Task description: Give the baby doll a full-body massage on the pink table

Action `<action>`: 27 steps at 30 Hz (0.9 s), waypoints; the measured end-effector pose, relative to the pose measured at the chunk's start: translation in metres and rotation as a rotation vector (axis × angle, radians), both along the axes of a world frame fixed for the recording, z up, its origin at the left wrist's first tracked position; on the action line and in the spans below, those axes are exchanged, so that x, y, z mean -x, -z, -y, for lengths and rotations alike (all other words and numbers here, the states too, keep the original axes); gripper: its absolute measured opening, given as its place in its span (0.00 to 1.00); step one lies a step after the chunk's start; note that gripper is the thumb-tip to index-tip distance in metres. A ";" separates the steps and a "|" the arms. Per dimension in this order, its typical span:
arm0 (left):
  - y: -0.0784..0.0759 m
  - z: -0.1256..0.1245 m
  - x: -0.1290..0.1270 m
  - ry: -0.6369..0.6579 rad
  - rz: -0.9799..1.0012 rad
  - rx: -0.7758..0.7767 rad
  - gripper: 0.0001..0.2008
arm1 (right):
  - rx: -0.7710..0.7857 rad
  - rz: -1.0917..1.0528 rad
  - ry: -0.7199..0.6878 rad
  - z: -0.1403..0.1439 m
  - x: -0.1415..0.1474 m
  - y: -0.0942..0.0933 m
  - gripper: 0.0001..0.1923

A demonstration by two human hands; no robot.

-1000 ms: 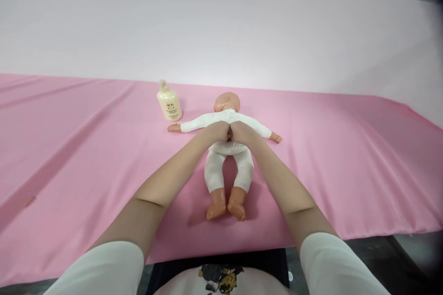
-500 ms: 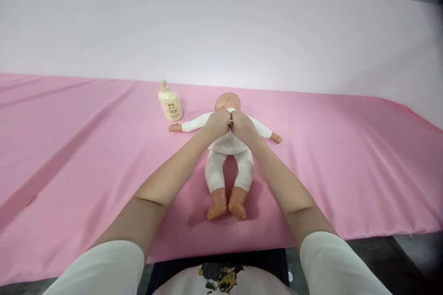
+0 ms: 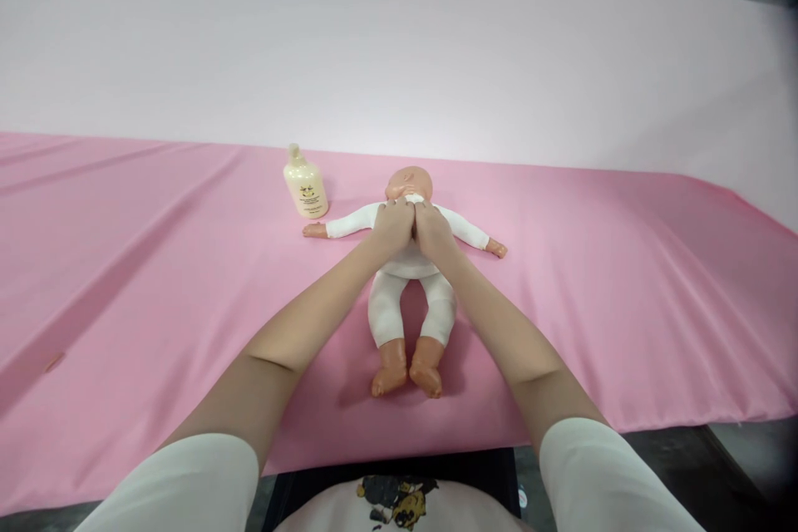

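Pressing doll (image 3: pixel 408 262) chest: left hand (image 3: pixel 392 226), right hand (image 3: pixel 431 229) flat, fingers together, touching side by side; doll's long axis runs away from person.

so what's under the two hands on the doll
The left hand and right hand lie side by side on the doll, over the chest of its white suit. The chest under them is covered; a pink cloth lies under the doll.

Hands (image 3: pixel 411 229) — slid up doll (image 3: pixel 408 266) chest, now flatter.
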State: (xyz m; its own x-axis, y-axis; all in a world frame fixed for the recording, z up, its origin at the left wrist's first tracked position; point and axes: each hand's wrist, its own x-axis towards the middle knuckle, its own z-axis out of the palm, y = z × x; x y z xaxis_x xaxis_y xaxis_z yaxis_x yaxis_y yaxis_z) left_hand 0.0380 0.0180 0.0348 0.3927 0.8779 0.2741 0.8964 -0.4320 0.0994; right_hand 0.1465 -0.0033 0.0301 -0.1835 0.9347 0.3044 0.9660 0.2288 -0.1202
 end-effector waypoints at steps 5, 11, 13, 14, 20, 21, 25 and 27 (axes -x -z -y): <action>-0.004 0.008 -0.005 -0.066 -0.095 -0.003 0.14 | -0.041 0.008 0.079 -0.002 0.002 0.006 0.14; 0.013 0.006 -0.008 -0.050 -0.109 0.063 0.15 | 0.059 0.013 0.026 -0.010 -0.003 0.022 0.15; 0.013 0.004 -0.008 -0.049 -0.110 0.064 0.15 | 0.064 0.009 0.010 -0.014 -0.005 0.023 0.16; 0.012 0.003 -0.008 -0.050 -0.108 0.060 0.14 | 0.067 0.004 -0.004 -0.016 -0.006 0.023 0.17; 0.016 -0.009 -0.006 -0.006 0.026 -0.147 0.19 | -0.098 -0.074 -0.064 -0.028 -0.013 0.025 0.19; 0.019 -0.011 -0.005 0.001 0.044 -0.168 0.20 | -0.126 -0.092 -0.067 -0.029 -0.014 0.027 0.20; 0.030 -0.016 -0.004 -0.001 0.007 -0.080 0.19 | -0.062 -0.121 -0.098 -0.034 -0.016 0.037 0.20; 0.035 -0.017 -0.005 -0.003 -0.021 -0.039 0.18 | -0.028 -0.119 -0.105 -0.035 -0.016 0.040 0.20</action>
State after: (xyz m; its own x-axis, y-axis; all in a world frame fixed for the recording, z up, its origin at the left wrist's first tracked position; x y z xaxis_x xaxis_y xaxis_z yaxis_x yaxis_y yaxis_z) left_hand 0.0428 0.0347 0.0001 0.3962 0.8679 0.2996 0.8993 -0.4326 0.0638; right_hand 0.1620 0.0321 -0.0104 -0.2408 0.9031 0.3556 0.9160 0.3326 -0.2243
